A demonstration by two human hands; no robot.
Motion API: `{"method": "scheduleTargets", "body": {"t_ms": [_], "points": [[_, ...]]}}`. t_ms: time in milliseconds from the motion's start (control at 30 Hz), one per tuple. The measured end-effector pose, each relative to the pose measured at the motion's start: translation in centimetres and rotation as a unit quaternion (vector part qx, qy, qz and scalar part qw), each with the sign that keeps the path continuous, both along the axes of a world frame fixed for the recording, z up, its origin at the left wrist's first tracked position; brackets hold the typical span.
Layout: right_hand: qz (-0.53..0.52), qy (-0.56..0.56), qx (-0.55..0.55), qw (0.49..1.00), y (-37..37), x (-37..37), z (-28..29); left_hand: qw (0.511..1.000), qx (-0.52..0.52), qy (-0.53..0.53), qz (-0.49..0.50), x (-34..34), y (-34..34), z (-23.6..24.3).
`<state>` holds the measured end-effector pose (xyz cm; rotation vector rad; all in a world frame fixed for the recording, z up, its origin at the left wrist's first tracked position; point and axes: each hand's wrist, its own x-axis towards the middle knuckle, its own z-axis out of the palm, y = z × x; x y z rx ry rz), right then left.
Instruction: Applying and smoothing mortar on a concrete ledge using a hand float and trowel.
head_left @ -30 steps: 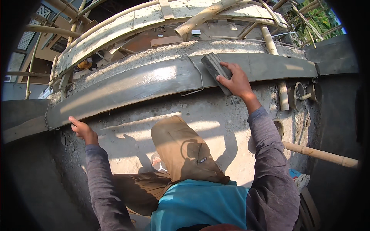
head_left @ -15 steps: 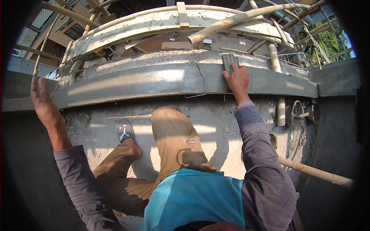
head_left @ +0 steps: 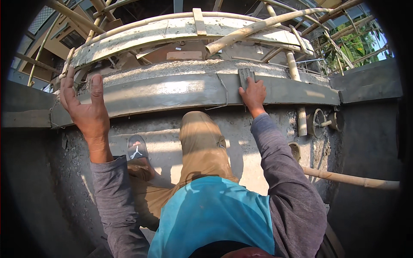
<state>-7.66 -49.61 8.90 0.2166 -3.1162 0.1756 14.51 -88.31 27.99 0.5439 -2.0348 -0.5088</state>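
Note:
My right hand is closed on a grey block-like float, which lies crosswise on the long smooth strip of grey render along the ledge in front of me. The render has a glossy sunlit patch. A bent metal rod clamp straddles the strip left of the float. My left hand is raised at the strip's left part, fingers apart and pointing up, with nothing in it; whether it touches the render is unclear.
Bamboo scaffolding and a weathered pale board lie beyond the ledge. Round pipe openings and a bamboo pole are at right. My sandaled foot rests on rough concrete. Grey walls border both sides.
My left hand has risen, opened and, in the last half second, moved rightward. The float has turned from slanted to nearly upright, still in my right hand. The view has shifted.

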Motion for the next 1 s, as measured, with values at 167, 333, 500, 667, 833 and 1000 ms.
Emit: {"method": "scheduleTargets", "body": {"t_ms": [167,333,500,667,833,1000], "points": [[0.001,0.019,-0.088,0.996,3.0,-1.9,-0.9,0.991,0.132,0.001,-0.038,1.2,-0.7,0.1],[0.073,0.043,-0.088,0.993,1.3,-0.1,-1.6,0.981,0.181,0.017,-0.067,2.2,-1.0,1.0],[0.057,-0.029,-0.011,0.998,1.6,4.3,-0.6,0.977,0.200,0.022,-0.075,4.2,-1.2,0.2],[-0.099,0.006,-0.006,0.995,5.5,3.5,-0.5,0.972,0.230,0.035,-0.038,6.8,-1.7,0.9],[-0.035,0.019,-0.089,0.995,0.0,0.4,-1.0,0.957,0.275,0.079,-0.042,6.3,-1.1,1.4],[0.013,-0.018,-0.071,0.997,-2.7,0.4,-1.1,0.969,0.236,0.061,-0.030,6.8,-1.2,1.7]]}}
